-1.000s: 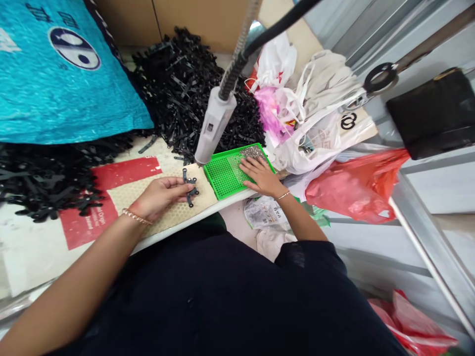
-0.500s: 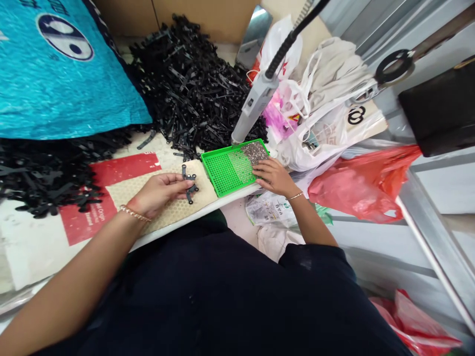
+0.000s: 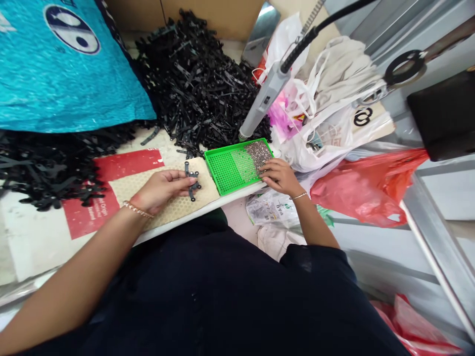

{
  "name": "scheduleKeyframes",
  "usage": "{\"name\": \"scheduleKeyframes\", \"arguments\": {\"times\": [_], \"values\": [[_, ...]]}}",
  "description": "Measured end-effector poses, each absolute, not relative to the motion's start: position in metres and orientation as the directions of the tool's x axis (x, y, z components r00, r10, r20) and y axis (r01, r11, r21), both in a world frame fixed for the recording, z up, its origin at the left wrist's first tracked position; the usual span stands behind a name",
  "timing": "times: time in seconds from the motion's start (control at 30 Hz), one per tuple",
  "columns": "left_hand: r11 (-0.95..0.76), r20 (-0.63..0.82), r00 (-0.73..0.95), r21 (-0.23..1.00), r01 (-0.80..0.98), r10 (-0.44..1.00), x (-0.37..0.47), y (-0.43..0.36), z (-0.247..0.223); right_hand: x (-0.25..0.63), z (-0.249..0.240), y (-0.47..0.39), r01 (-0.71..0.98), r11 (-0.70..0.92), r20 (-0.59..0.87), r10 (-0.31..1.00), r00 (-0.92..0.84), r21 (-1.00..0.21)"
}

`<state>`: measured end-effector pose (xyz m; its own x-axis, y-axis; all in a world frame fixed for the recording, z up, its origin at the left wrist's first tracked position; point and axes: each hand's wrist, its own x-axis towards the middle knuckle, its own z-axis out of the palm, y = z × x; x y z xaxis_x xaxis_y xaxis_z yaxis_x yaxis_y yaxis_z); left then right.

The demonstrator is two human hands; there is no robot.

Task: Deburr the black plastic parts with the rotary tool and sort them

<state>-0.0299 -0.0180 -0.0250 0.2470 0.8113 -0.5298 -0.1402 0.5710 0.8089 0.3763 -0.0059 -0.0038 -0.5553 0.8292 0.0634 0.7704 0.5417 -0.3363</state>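
Observation:
Small black parts (image 3: 192, 186) are pinched between the thumb and fingers of my left hand (image 3: 163, 189), over a cream honeycomb-patterned pad (image 3: 174, 210). My right hand (image 3: 280, 176) rests at the right edge of a green perforated tray (image 3: 226, 170), its fingers bent over small metal pieces (image 3: 259, 152) heaped at that end. Whether its fingertips hold a piece is too small to make out. A grey electric screwdriver (image 3: 264, 101) hangs on a coiled black cord, its tip just behind the tray.
Behind the tray rises a big pile of black parts (image 3: 200, 79). A blue sack (image 3: 74, 94) lies at the left on more parts. White plastic bags (image 3: 326, 118) and a red bag (image 3: 367, 185) are at the right. A red printed sheet (image 3: 85, 217) lies beside the pad.
The view has shifted slightly, so most things appear a little further right. My left hand still holds the black parts, and my right hand remains at the metal pieces.

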Motion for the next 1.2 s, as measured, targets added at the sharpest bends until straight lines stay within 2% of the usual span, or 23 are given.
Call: {"name": "scheduleKeyframes", "arguments": {"times": [0.17,0.37,0.53,0.63,0.7,0.77,0.83,0.93,1.07,1.2], "values": [[0.588,-0.544,0.249,0.793,-0.160,0.801,-0.029,-0.017,-0.023,0.373,-0.006,-0.004,0.740,0.575,0.031,0.796,-0.604,-0.349],[0.603,-0.557,0.258,0.783,-0.154,0.790,-0.031,-0.016,-0.024,0.374,-0.007,0.000,0.766,0.566,0.115,0.820,-0.560,-0.303],[0.611,-0.565,0.256,0.774,-0.164,0.784,-0.030,-0.015,-0.024,0.370,-0.005,-0.001,0.768,0.548,0.073,0.826,-0.558,-0.333],[0.627,-0.588,0.232,0.762,-0.164,0.775,-0.027,-0.014,-0.020,0.357,-0.002,0.001,0.729,0.524,0.202,0.849,-0.488,-0.441],[0.635,-0.601,0.215,0.754,-0.168,0.770,-0.024,-0.013,-0.017,0.333,-0.001,0.005,0.590,0.549,0.360,0.835,-0.416,-0.591],[0.637,-0.603,0.211,0.749,-0.182,0.770,-0.022,-0.013,-0.015,0.295,-0.001,0.011,0.382,0.565,0.449,0.820,-0.355,-0.731],[0.634,-0.600,0.210,0.747,-0.199,0.772,-0.022,-0.014,-0.013,0.248,0.000,0.020,0.237,0.530,0.431,0.826,-0.364,-0.815],[0.636,-0.599,0.218,0.740,-0.218,0.771,-0.022,-0.013,-0.013,0.185,0.006,0.031,0.130,0.473,0.396,0.834,-0.384,-0.871],[0.642,-0.596,0.240,0.727,-0.245,0.766,-0.023,-0.012,-0.014,0.152,0.026,0.038,0.088,0.415,0.361,0.862,-0.357,-0.905],[0.644,-0.602,0.229,0.717,-0.267,0.765,-0.023,-0.012,-0.015,0.167,0.038,0.035,0.052,0.375,0.344,0.889,-0.301,-0.925]]}}
